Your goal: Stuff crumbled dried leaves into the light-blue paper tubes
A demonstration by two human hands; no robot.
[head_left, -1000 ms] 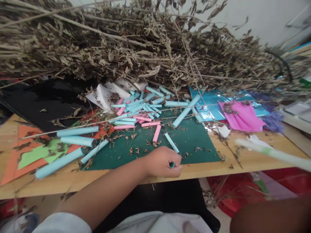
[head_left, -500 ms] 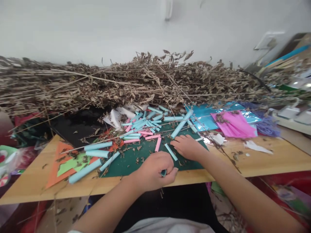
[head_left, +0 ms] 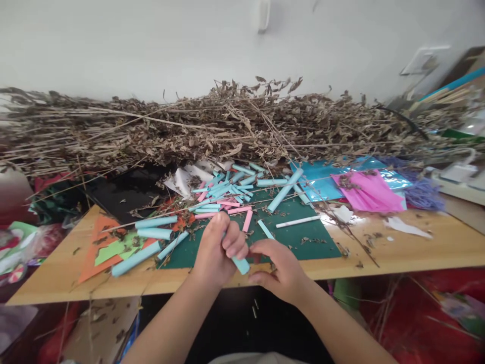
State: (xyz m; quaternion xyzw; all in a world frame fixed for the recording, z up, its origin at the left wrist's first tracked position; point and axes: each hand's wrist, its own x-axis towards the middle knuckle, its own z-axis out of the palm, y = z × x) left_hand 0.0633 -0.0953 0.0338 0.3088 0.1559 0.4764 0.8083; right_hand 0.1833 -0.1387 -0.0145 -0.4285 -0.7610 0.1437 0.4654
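My left hand (head_left: 220,247) is closed round a light blue paper tube (head_left: 241,265), whose lower end sticks out toward my right. Close beside that end is my right hand (head_left: 278,265), thumb and fingers apart with a gap between them. Both hands are over the front edge of a green cutting mat (head_left: 314,245). On the mat lie a white stick (head_left: 298,222), a short blue tube (head_left: 265,229) and a pink tube (head_left: 247,221). Behind them is a heap of blue and pink paper tubes (head_left: 223,189).
Dried stalks with leaves (head_left: 189,126) are piled along the wall. Orange paper (head_left: 93,253) and larger blue tubes (head_left: 136,259) lie at left. A blue shiny packet (head_left: 312,184), pink paper (head_left: 373,192) and a power strip (head_left: 454,184) are at right on the wooden table (head_left: 413,247).
My left hand has turned, so the tube now points down to the right. My right hand has left the mat and come toward the tube; the white stick is now uncovered.
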